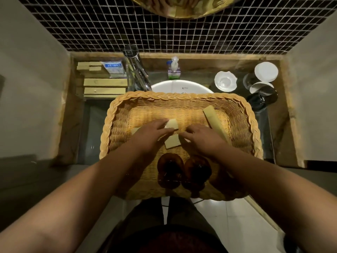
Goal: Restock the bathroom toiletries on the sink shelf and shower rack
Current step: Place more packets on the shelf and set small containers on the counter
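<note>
Wicker basket: small boxes centre, long box 2 o'clock, brown bottles 6 o'clock. Left hand flat on boxes; right hand grip indeterminate.

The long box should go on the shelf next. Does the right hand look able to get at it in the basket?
Probably yes. The long box lies uncovered just beside the right hand, nothing on top of it, though that hand's fingers are at a small box.

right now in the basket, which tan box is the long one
The long tan box lying at an angle on the right side of the basket, just beyond the right hand. The short boxes by the fingers are squarish.
</note>
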Action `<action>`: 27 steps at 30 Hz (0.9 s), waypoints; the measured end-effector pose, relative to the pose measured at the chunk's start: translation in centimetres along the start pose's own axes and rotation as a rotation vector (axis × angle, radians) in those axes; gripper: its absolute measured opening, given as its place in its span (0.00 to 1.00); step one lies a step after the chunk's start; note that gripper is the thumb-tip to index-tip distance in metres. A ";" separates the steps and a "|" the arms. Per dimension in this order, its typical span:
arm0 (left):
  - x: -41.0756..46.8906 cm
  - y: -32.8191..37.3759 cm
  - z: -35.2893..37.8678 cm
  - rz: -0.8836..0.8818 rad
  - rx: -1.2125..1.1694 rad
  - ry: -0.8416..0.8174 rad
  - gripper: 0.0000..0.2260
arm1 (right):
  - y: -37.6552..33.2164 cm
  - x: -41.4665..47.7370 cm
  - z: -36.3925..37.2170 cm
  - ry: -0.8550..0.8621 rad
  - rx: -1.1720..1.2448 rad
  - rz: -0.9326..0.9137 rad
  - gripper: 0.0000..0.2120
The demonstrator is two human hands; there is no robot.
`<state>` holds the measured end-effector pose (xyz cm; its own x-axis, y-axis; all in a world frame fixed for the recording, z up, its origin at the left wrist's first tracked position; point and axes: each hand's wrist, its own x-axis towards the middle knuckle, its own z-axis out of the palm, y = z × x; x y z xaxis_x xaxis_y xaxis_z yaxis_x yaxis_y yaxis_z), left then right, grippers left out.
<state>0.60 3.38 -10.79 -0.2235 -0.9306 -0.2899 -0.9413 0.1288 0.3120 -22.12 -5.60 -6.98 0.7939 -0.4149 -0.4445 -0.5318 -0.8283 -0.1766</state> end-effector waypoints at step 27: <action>-1.1 0.7 -2.5 -0.326 0.156 0.021 0.33 | 1.1 0.7 -1.2 0.173 0.071 0.036 0.16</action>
<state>0.82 3.67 -8.02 0.0983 -0.9379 -0.3327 -0.9899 -0.1265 0.0642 -21.83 -7.24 -6.45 0.8096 -0.5075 -0.2950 -0.5754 -0.7857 -0.2273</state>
